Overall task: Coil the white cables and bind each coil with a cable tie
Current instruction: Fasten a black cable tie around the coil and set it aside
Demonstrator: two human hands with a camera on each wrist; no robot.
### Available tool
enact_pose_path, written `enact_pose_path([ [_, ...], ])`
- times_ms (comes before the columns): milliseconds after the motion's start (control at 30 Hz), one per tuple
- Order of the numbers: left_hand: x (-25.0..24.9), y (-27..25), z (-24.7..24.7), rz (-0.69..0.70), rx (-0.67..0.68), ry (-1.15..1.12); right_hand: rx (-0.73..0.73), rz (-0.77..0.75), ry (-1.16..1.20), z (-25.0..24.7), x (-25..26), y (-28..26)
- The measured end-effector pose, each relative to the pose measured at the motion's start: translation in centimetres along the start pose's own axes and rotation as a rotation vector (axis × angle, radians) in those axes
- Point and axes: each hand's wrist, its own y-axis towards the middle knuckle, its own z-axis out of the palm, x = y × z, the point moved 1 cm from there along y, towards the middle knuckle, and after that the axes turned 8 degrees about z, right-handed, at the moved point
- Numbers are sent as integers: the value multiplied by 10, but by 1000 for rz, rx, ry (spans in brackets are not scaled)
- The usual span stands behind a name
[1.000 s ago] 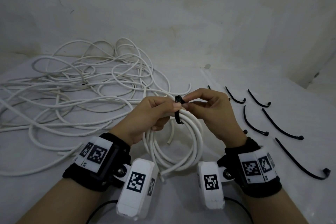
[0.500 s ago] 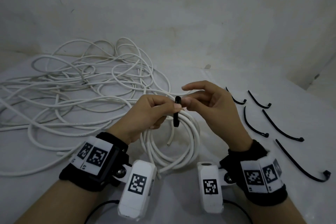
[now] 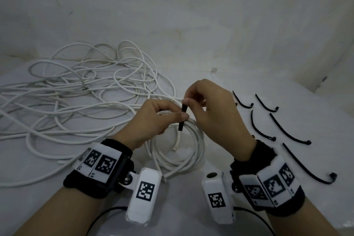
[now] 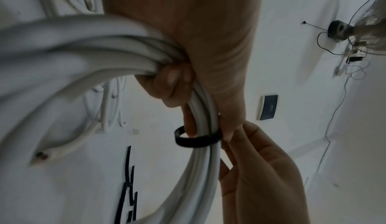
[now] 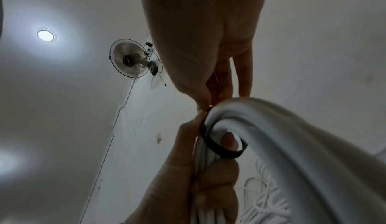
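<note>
Head view, nearest you: both wrists wear black bands with white blocks printed in black-and-white square code markers, on which no readable words show. Just beyond them your left hand is curled around the top of the white cable coil, which hangs down to the white table, while your right hand pinches the upright tail of the black cable tie looped round the bundle, the two hands close together. Farther off, five loose black ties lie to the right and the uncoiled white cables sprawl to the left against the wall.
</note>
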Motion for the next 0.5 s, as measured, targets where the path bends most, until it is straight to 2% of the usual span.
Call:
enact_pose_path([
  [100,0,0,3,9,-14,-17,-77,77,63,-10,-2,6],
  [233,3,2,1,-10,-56,-40,6,158,113,-11,-2,6],
  [367,0,2,1,40,39,82,41,164,150,-13,-1,7],
  [500,-2,1,2,35,85,111,62,173,166,-11,1,8],
])
